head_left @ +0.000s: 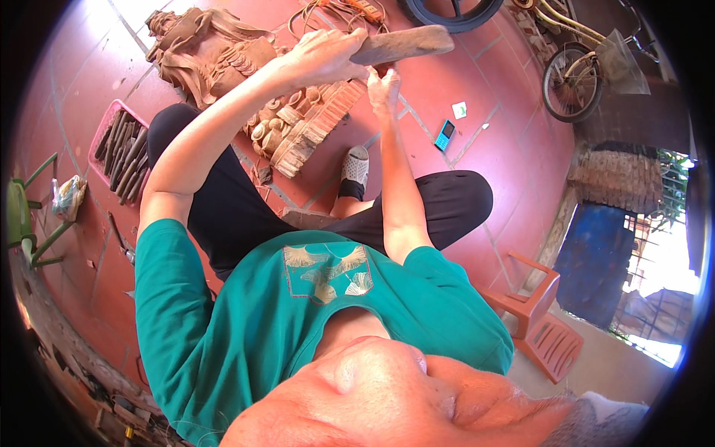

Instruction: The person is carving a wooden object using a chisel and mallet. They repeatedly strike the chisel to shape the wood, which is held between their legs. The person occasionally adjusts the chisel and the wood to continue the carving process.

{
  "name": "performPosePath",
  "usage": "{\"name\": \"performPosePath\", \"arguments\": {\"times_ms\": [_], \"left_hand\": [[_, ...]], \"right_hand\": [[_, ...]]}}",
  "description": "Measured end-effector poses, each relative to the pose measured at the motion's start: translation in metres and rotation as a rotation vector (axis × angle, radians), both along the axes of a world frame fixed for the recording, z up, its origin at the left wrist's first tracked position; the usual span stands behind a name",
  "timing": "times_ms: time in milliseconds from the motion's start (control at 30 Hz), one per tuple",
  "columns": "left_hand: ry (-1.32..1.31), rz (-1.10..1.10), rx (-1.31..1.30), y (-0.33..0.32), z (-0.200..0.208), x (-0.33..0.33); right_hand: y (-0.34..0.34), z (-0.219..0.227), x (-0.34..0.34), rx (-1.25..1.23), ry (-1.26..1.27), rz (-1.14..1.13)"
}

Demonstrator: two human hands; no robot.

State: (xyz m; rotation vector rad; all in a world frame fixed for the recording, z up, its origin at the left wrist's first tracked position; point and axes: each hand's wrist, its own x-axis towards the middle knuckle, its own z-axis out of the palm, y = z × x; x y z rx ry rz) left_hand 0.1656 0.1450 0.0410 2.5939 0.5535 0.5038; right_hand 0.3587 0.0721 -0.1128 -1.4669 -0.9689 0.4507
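Note:
My left hand (pixel 328 56) is wrapped round one end of a worn wooden bar (pixel 417 43), which points to the right above the floor. Just below the bar, my right hand (pixel 383 89) is closed with its fingers curled; what it grips is hidden. Beneath my left forearm lies a brown wood carving (pixel 212 56) with draped folds and rows of small discs. Its near end has rounded knobs and a ridged edge (pixel 320 130). Both hands are over the carving's right side.
A pink basket (pixel 95 153) of dark-handled tools stands left of my knee. A blue phone (pixel 445 135) and a white card (pixel 459 109) lie right on the tiles. An orange power tool (pixel 365 9) lies beyond the carving. Bicycle wheel (pixel 572 82), reddish stool (pixel 532 302), green chair (pixel 21 216) stand around.

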Motion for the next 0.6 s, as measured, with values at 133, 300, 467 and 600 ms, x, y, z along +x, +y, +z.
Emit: {"name": "performPosePath", "arguments": {"times_ms": [133, 300, 467, 600], "left_hand": [[-0.083, 0.026, -0.115, -0.013, 0.027, 0.002], [0.066, 0.011, -0.057, -0.003, 0.005, 0.007], [0.139, 0.008, -0.057, 0.003, 0.0, 0.004], [-0.005, 0.053, -0.147, 0.014, 0.002, -0.009]], "right_hand": [[-0.002, -0.004, 0.007, -0.023, -0.174, 0.023], [-0.003, 0.017, -0.013, -0.077, -0.094, -0.047], [-0.003, 0.001, 0.002, -0.004, 0.202, -0.069], [0.0, 0.005, 0.009, 0.175, 0.433, -0.088]]}}
